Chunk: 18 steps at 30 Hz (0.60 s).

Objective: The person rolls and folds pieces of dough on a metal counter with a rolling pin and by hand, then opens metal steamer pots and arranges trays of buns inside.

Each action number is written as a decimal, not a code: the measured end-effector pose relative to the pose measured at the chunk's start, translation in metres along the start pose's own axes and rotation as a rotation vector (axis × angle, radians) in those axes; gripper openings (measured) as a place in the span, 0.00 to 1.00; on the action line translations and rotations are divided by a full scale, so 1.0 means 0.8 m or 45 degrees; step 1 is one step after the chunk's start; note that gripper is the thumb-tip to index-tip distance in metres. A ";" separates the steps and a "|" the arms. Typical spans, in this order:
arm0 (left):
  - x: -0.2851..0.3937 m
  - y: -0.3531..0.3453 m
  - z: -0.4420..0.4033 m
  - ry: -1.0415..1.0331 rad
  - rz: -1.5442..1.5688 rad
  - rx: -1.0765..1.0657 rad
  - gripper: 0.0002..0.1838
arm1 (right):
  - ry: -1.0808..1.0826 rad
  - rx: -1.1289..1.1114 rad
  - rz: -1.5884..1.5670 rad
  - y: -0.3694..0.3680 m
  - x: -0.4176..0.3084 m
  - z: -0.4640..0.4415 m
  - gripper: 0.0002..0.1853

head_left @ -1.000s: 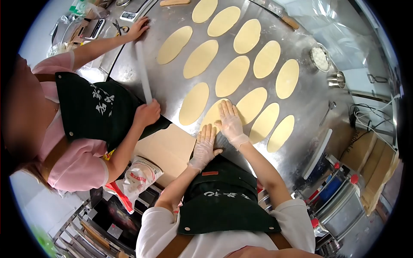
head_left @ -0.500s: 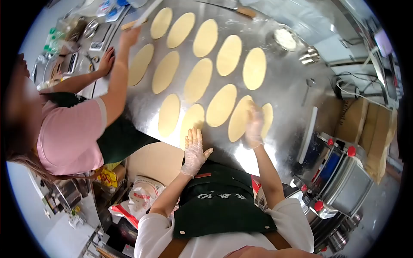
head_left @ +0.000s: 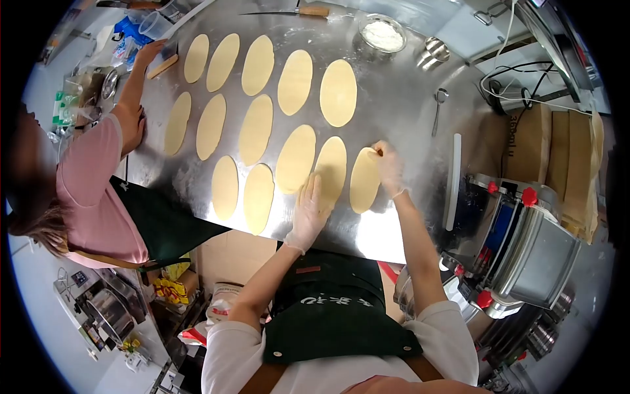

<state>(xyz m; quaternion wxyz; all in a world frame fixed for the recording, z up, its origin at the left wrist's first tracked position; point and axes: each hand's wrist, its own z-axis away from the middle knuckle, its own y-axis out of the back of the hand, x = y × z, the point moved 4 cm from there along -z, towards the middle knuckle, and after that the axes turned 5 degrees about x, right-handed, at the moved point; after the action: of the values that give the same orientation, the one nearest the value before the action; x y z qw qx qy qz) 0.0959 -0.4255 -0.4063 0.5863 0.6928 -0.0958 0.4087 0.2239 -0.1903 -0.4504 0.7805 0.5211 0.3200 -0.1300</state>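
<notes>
Thin oval dough sheets lie in rows on a steel table. My left hand, in a clear glove, has its fingers stretched out at the lower left edge of a dough oval; whether they press on it, I cannot tell. My right hand, also gloved, pinches the upper right edge of the rightmost dough oval. That oval lies mostly flat on the steel. Left of my hands, further dough ovals lie flat.
A co-worker's hand is beside a wooden handle at the table's far left. A long knife and a bowl of white powder stand at the back. A white bar and a metal machine are on the right.
The view has shifted, so the ovals appear further left. My left hand has moved right to another oval. My right hand has gone to the rightmost oval and now pinches its edge.
</notes>
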 end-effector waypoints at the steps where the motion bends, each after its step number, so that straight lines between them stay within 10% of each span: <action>1: 0.013 0.006 -0.018 0.081 0.111 -0.049 0.46 | 0.030 0.029 -0.040 0.005 -0.009 0.015 0.13; 8: 0.054 -0.020 -0.075 0.144 0.550 0.032 0.38 | 0.374 -0.097 -0.302 0.053 -0.057 0.085 0.13; 12: 0.054 -0.039 -0.065 0.296 0.803 -0.360 0.30 | 0.663 -0.192 -0.343 0.100 -0.079 0.142 0.12; 18: 0.020 -0.129 -0.033 0.704 1.083 -0.353 0.14 | 0.042 -0.145 -0.825 0.119 -0.078 0.075 0.12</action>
<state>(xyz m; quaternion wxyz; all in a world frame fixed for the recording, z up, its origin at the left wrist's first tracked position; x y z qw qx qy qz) 0.1571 -0.3664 -0.4717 0.4581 0.3750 -0.2634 0.7617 0.2494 -0.2122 -0.3256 0.7211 0.3496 0.4886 -0.3451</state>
